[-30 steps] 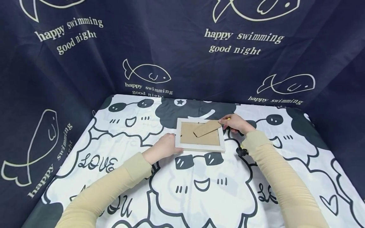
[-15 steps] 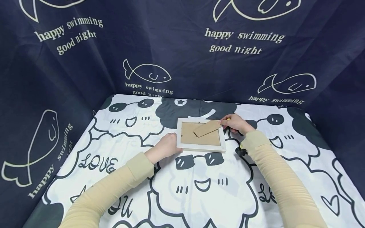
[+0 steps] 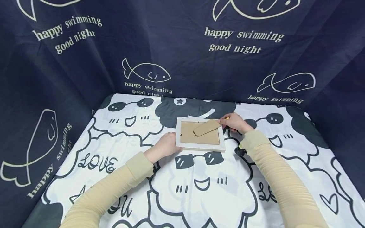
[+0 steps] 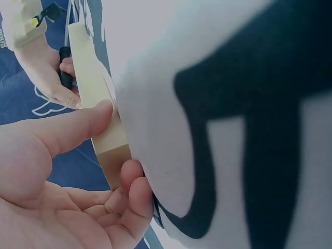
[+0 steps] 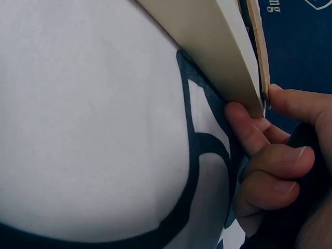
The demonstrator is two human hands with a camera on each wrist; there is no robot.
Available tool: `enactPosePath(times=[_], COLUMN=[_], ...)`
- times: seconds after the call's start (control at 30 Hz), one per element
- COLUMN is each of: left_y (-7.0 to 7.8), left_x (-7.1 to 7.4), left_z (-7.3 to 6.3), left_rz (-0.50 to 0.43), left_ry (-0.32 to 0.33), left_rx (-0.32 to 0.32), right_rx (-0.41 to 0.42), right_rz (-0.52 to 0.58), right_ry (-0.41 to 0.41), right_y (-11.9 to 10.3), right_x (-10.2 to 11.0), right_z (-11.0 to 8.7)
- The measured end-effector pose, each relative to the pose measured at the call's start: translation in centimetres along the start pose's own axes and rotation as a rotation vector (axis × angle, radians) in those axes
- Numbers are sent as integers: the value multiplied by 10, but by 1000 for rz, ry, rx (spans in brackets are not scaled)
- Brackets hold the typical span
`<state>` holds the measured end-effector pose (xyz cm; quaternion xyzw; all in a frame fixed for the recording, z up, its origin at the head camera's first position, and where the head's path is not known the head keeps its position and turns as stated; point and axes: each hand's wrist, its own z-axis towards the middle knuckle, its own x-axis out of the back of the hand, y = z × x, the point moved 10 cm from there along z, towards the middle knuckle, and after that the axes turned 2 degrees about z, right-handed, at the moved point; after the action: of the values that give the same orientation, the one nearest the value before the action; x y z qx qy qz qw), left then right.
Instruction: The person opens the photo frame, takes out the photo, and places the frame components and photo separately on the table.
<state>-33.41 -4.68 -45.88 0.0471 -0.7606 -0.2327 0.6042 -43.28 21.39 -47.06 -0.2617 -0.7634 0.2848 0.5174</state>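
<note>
A white-edged picture frame (image 3: 200,146) lies back side up on the cloth, its brown backing board (image 3: 188,136) showing. Slanted across the board is a brown stand flap (image 3: 207,128). My left hand (image 3: 166,145) grips the frame's left edge near its front corner, thumb on the side. At the far right corner, my right hand (image 3: 235,123) pinches the flap's end and the frame, thumb on top, a finger below. Its other fingers curl round a black handle (image 4: 65,72) with a thin shaft, which looks like a screwdriver. The palm hides most of it.
A white cloth (image 3: 205,202) printed with black cartoon figures covers the table. Dark blue curtains (image 3: 188,69) with fish and lettering hang behind it and at both sides. A small black piece (image 3: 240,152) is strapped at the right wrist.
Almost nothing differs. Both hands keep their places on the frame, and the flap stays at the same slant; the whole head view has shifted very slightly.
</note>
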Motion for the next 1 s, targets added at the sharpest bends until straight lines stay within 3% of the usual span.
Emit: enactPosePath(times=[0.33, 0.7, 1.0], left_y=[-3, -2, -3], left_x=[3, 12, 18], left_z=[1, 4, 9], left_rz=[-36, -112, -67], left_ry=[-8, 27, 35], left_rx=[-4, -25, -18], right_rx=[14, 15, -32], right_rz=[-63, -84, -63], right_ry=[-4, 6, -23], right_y=[-7, -7, -2], right_x=[2, 6, 6], right_z=[-8, -16, -30])
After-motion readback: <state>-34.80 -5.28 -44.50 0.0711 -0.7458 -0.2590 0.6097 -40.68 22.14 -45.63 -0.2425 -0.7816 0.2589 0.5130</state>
